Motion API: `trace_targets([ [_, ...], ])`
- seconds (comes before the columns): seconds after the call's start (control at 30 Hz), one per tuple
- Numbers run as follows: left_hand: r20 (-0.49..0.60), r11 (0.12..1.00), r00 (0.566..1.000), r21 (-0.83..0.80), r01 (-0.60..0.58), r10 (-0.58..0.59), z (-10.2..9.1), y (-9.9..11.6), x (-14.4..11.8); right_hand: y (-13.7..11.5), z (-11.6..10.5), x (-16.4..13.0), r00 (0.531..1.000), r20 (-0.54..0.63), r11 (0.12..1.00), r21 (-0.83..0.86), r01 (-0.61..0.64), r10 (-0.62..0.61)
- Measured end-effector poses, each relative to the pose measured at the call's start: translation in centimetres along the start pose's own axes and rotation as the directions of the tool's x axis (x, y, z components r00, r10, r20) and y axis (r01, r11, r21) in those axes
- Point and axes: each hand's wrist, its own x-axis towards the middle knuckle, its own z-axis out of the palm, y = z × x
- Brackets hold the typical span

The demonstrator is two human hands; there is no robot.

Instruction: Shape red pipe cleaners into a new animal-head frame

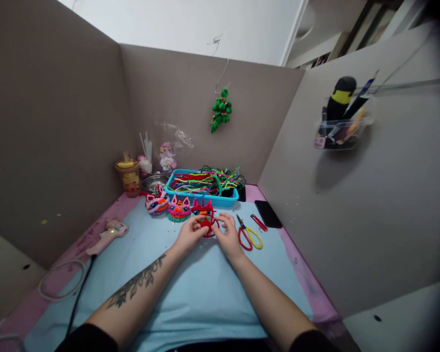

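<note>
I hold the red pipe-cleaner piece (207, 226) between my left hand (189, 235) and right hand (229, 235), each grip closed on it, above the worktop (190, 288). I think I am bending it; next needs small, careful twisting.

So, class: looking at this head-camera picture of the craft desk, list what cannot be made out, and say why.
- Red pipe-cleaner loop, head view: partly covered by the left hand and right hand; its full shape is hidden.
- Grey cable: cut off by the bottom left edge.
- Contents of the clear plastic wall holder: too small and blurred to identify.
- Small steel bowl: inside not visible.
</note>
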Motion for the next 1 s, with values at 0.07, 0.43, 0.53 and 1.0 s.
trace_targets([
  [0.07, 0.005, 1.0, 1.0, -0.01, 0.005, -0.005, -0.1, -0.1, 0.0, 0.0, -0.1, 0.0, 1.0, 0.009, 1.0, -0.007, 0.015, -0.015],
  [0.43, 0.003, 0.999, 1.0, -0.043, -0.026, 0.026, -0.7, -1.0, 0.7, 0.6, -2.0, 1.5, 0.997, -0.048, 0.996, 0.072, -0.06, 0.063],
  [0.53, 0.039, 0.996, 0.995, 0.005, -0.09, 0.089, -0.6, -0.9, 0.7, 1.4, -2.3, 1.8, 0.991, -0.064, 0.993, 0.044, -0.114, 0.117],
  [1.0, 0.079, 0.987, 0.996, 0.156, -0.045, 0.033, -0.7, -0.1, 0.0, 2.4, -2.4, 2.0, 0.989, -0.017, 0.981, -0.125, -0.148, 0.147],
])
